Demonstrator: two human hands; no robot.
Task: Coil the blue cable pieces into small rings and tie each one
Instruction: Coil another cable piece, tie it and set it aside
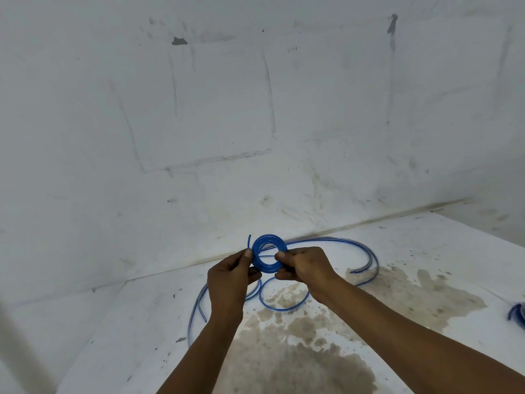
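Note:
A small blue cable ring (pixel 268 242) is held upright in front of me, above the floor. My left hand (pixel 230 275) pinches its left side, and a short cable end (pixel 249 241) sticks up beside the thumb. On the ring's right side my right hand (pixel 304 271) grips it with thumb and fingers. Loose blue cable pieces (pixel 366 255) lie in wide curves on the white floor (pixel 136 331) behind and below my hands. Part of the loose cable is hidden by my hands.
A white scuffed wall (pixel 227 109) rises close behind the cables. A large brown stain (pixel 298 345) spreads over the floor under my arms. A blue cable bundle (pixel 517 314) shows at the right edge.

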